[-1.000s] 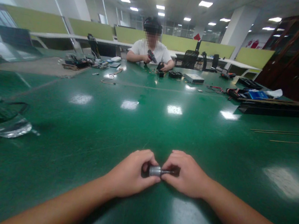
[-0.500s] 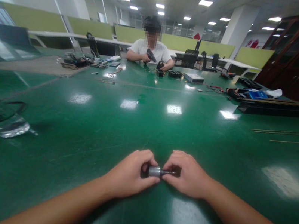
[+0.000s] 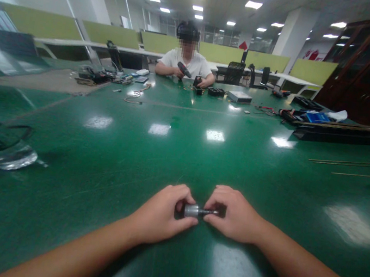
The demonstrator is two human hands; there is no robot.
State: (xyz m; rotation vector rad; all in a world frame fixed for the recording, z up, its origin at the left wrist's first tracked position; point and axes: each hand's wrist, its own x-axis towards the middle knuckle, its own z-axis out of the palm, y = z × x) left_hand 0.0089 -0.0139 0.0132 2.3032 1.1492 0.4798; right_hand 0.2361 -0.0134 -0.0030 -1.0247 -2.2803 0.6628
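Close to me, low above the green tabletop, a short silver and black cylindrical part (image 3: 191,211) lies crosswise between my hands. A thin dark shaft (image 3: 207,212) runs out of its right end. My left hand (image 3: 164,212) wraps thumb and fingers round the thicker cylinder, hiding some of its dark left end. With the thumb and fingertips, my right hand (image 3: 231,213) pinches the thin shaft. The shaft's far tip sits in the shade of that hand and is hard to make out. My fingertips on the two sides are a short gap apart.
A clear plastic bottle (image 3: 7,155) lies at the left on the green table (image 3: 182,157). Across it a person in a white shirt (image 3: 200,61) holds a power drill (image 3: 184,69). Black channels (image 3: 347,136) and thin brass-coloured rods (image 3: 360,164) lie at the right.
My right hand has shifted slightly to the right along the shaft, widening the gap to my left hand. The left hand stays in place. The co-worker's drill has tilted slightly.
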